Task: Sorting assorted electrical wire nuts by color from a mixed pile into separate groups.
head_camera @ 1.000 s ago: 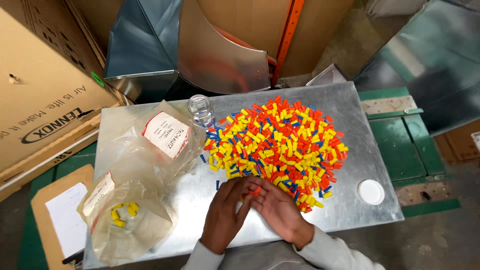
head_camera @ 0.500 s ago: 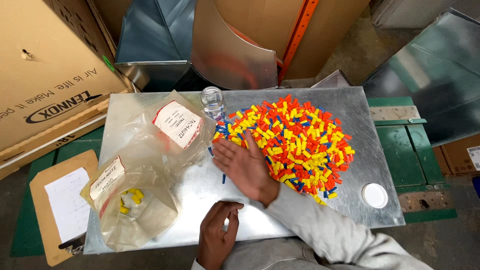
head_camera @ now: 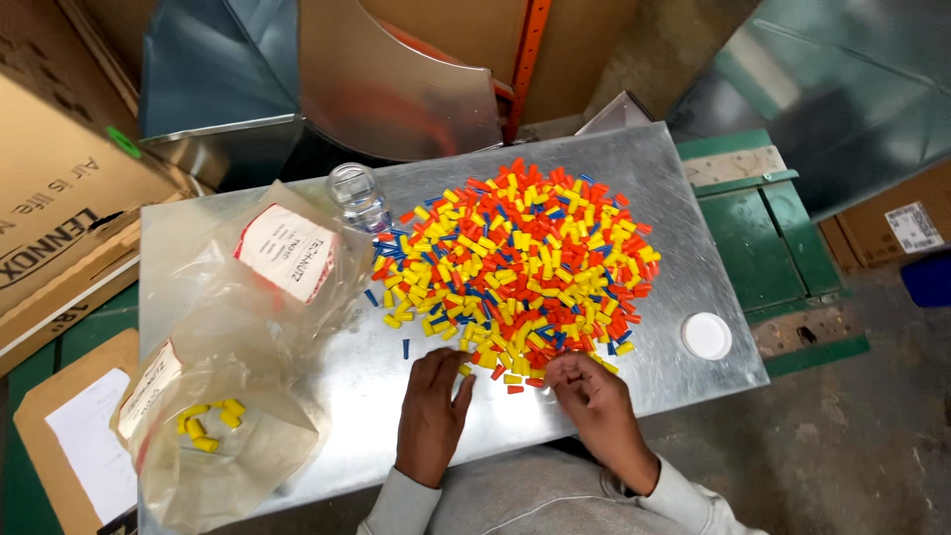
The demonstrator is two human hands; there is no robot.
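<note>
A wide pile of small red, yellow and blue plastic caps [head_camera: 515,263] lies on a metal sheet table [head_camera: 684,228]. My left hand [head_camera: 431,411] rests flat at the pile's near edge, its fingertips beside a loose yellow cap [head_camera: 464,370]. My right hand [head_camera: 594,401] is curled at the near edge too, fingertips among the caps; whether it pinches one is hidden. A lone blue cap [head_camera: 405,348] lies left of the pile.
Two clear plastic bags lie at the left: a labelled one [head_camera: 287,258] and one holding a few yellow caps [head_camera: 213,436]. A clear jar [head_camera: 357,196] stands behind the pile, with a white lid [head_camera: 706,336] at the right. Cardboard box [head_camera: 59,198], sheet-metal ducts [head_camera: 396,89].
My right hand has drawn back from the pile's left side to its near edge. My left hand has moved up to the pile's edge, and the view has shifted closer.
</note>
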